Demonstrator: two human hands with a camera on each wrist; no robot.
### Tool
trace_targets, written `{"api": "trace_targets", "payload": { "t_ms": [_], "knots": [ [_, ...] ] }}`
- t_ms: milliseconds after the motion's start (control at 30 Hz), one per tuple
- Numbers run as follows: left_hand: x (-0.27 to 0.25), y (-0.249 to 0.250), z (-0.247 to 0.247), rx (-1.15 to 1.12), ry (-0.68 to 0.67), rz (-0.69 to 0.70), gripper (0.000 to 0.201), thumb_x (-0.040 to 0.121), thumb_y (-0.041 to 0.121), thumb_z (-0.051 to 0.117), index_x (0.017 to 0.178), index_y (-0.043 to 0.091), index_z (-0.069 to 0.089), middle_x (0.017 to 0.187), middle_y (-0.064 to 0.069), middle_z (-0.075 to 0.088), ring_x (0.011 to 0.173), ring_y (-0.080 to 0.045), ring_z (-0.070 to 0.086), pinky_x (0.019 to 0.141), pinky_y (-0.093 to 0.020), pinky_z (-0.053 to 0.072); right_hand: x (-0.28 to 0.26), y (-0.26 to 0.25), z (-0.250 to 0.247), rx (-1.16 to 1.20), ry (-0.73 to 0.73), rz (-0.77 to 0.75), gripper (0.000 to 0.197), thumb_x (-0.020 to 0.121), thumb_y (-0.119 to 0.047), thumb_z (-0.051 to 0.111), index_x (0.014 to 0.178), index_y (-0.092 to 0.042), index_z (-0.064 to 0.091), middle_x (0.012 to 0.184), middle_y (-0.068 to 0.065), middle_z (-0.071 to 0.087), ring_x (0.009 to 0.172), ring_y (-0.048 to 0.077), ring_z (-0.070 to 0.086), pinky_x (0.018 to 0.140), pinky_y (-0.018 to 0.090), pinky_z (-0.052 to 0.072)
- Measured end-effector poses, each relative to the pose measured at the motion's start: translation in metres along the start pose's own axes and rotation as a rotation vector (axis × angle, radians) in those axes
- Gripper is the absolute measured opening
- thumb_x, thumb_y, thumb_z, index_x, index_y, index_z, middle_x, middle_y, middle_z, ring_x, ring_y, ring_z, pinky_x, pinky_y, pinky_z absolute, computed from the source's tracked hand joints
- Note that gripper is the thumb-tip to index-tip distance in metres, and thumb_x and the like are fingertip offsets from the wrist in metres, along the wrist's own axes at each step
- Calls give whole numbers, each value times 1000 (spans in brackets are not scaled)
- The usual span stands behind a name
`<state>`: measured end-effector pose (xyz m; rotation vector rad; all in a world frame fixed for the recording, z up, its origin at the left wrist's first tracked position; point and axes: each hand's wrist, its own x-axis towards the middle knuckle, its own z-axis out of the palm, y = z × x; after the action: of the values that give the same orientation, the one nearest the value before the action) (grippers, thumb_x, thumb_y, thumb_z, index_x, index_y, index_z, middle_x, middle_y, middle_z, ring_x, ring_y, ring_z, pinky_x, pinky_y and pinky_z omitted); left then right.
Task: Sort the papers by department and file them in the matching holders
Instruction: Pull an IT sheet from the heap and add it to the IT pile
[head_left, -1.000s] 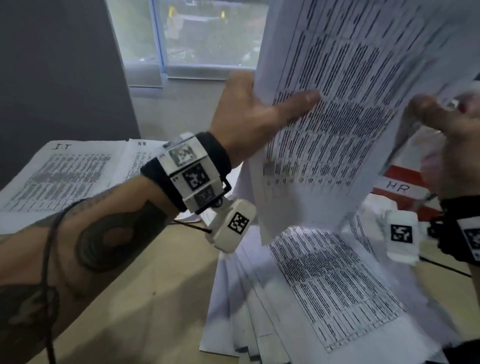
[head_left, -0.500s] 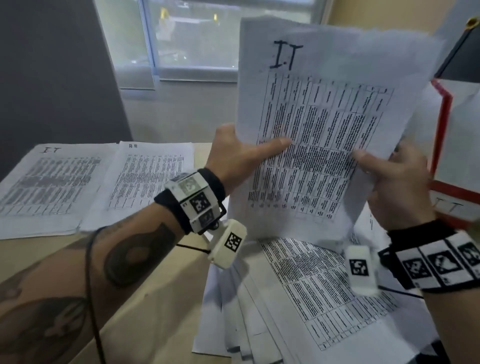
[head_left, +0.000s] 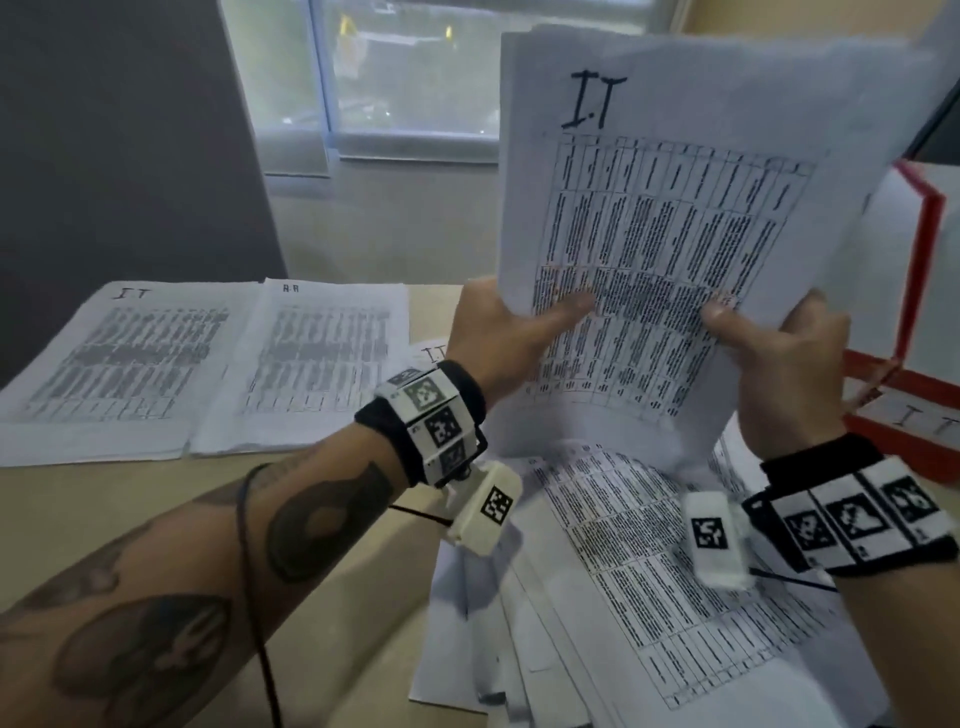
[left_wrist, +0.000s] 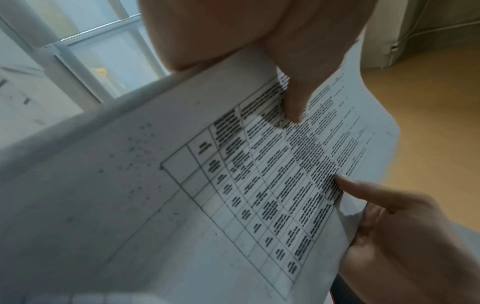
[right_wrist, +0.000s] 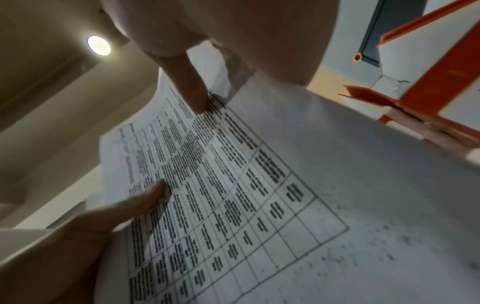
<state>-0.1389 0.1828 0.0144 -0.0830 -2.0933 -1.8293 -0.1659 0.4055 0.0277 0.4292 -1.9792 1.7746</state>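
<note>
I hold one printed sheet (head_left: 675, 208) upright in front of me, with "I.T" handwritten at its top. My left hand (head_left: 519, 332) pinches its lower left edge, thumb on the printed side. My right hand (head_left: 779, 364) pinches the lower right edge in the same way. The left wrist view shows the sheet (left_wrist: 233, 185) under my left thumb (left_wrist: 293, 102), and the right wrist view shows the sheet (right_wrist: 259, 195) under my right thumb (right_wrist: 192, 92). A red and white holder (head_left: 919, 415) labelled "I.T" stands just right of my right hand.
A loose heap of printed papers (head_left: 649, 597) lies on the wooden table below the held sheet. At the far left lie two flat piles, one headed "I.T" (head_left: 119, 364) and one beside it (head_left: 322, 364). A window and a dark panel stand behind the table.
The sheet has come down and away from my face, so its "I.T" heading now shows. Both hands have dropped lower with it, and the right thumb has settled on the sheet's lower right edge.
</note>
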Motion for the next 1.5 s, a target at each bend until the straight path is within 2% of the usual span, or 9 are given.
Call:
{"api": "trace_targets", "payload": {
  "t_ms": [133, 233, 300, 567, 700, 867, 1267, 1367, 1500],
  "knots": [
    [16, 30, -32, 178, 37, 41, 42, 88, 27, 83, 59, 20, 53, 44, 16, 52, 37, 2, 46, 39, -14, 39, 14, -16, 14, 50, -70, -59, 25, 91, 0, 73, 112, -12, 68, 95, -11, 77, 92, 10, 73, 81, 27, 60],
    [27, 49, -95, 203, 117, 9, 18, 85, 28, 85, 87, 18, 70, 68, 9, 73, 59, -2, 70, 57, -24, 60, 19, -21, 33, 40, -256, 18, 25, 92, 0, 73, 98, -21, 61, 89, 2, 77, 76, 17, 74, 62, 31, 62],
    [32, 51, -154, 254, 254, -75, 27, 83, 31, 88, 88, 14, 68, 62, 4, 64, 45, -8, 59, 43, -26, 50, 20, -13, 41, -54, -433, 96, 19, 91, -4, 75, 96, -18, 63, 91, 11, 77, 76, 25, 74, 62, 38, 62],
    [0, 4, -383, 544, 646, -501, 28, 84, 19, 86, 77, 8, 61, 54, -4, 57, 35, -14, 51, 35, -27, 46, 11, 48, 29, -933, -1087, 38, 51, 67, -85, 67, 94, -42, 68, 94, -25, 71, 83, -4, 68, 73, 26, 56],
    [-15, -32, -438, 699, 640, -634, 54, 67, 27, 96, 97, -9, 70, 81, -24, 71, 62, -30, 65, 65, -49, 61, 3, 49, 29, -973, -1134, 17, 29, 75, -65, 80, 90, -45, 65, 98, -21, 64, 90, 2, 66, 81, 29, 54],
    [-6, -64, -448, 664, 566, -704, 47, 71, 17, 93, 96, -13, 67, 51, -13, 61, 47, -23, 55, 44, -33, 50, -6, 47, 33, -1028, -1119, 62, 21, 82, -47, 82, 91, -41, 63, 103, -20, 59, 89, 5, 64, 81, 33, 53],
    [21, -101, -442, 732, 452, -801, 34, 70, 17, 92, 78, -4, 66, 49, -8, 67, 61, -25, 56, 46, -32, 42, -9, 69, 41, -1038, -1045, 49, 31, 83, -42, 80, 94, -53, 53, 115, -32, 49, 88, -1, 57, 74, 27, 44],
    [27, -108, -451, 815, 431, -846, 57, 53, 26, 97, 85, -9, 67, 85, -23, 74, 68, -29, 59, 55, -35, 44, -9, 72, 41, -1047, -1038, 34, 27, 83, -40, 80, 88, -49, 56, 101, -26, 54, 88, -2, 55, 73, 27, 43],
    [29, -103, -453, 1009, 349, -894, 62, 58, 38, 99, 78, -7, 61, 82, -19, 66, 73, -33, 59, 64, -37, 44, -11, 64, 49, -1086, -1049, 31, 20, 88, -37, 77, 83, -40, 58, 98, -21, 54, 88, 0, 54, 75, 25, 42]
  ]
}}
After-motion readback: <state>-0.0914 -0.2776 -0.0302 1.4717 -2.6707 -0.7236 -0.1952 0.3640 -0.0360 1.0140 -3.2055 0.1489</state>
